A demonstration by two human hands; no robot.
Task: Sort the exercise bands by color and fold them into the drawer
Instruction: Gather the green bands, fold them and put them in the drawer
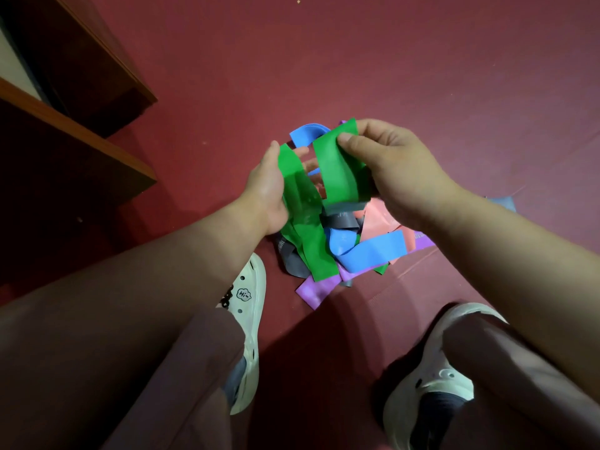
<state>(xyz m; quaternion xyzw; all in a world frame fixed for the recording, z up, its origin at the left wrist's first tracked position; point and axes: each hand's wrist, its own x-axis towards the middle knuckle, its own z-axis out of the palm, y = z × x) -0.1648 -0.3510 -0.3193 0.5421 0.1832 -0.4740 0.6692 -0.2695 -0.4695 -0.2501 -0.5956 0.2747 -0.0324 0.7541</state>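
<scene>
A green band (337, 167) hangs between both hands above a mixed pile of bands on the red floor. My right hand (396, 170) pinches its upper right part with thumb and fingers. My left hand (266, 190) holds the left strip, which drapes down onto the pile (341, 251). In the pile lie blue bands (373, 251), a purple band (318, 289), grey bands (292, 261) and a salmon band (380, 219). Another blue band (305, 133) shows behind the hands.
Dark wooden furniture with open drawer fronts (74, 138) stands at the left. My two feet in white clogs (250, 319) (431, 368) rest on the red carpet (389, 60) either side of the pile. A blue piece (503, 203) peeks out behind my right forearm.
</scene>
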